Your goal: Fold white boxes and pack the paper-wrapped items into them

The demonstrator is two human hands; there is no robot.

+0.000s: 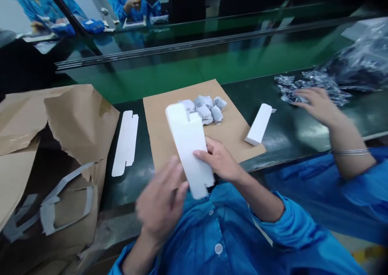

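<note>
In my right hand [222, 159] is a flat, folded white carton [190, 145] with notched flaps, its thumb on the face and its fingers behind. Beside the carton's lower left edge is my left hand [163, 202], a little blurred, fingers stretched and thumb apart; whether it touches the edge I cannot tell. Behind the carton, several small items wrapped in whitish paper [204, 107] lie in a group on a brown cardboard sheet [163, 145]. Another flat white carton [125, 143] lies left of the sheet. An erected white box [260, 125] rests at the sheet's right edge.
At left stands a torn cardboard box [81, 129] with loose tape. On the right, a co-worker's hand [318, 105] reaches to clear plastic-wrapped items [315, 85] near a large plastic bag [363, 60]. Across the green-walled bench, people in blue [121, 4] work.
</note>
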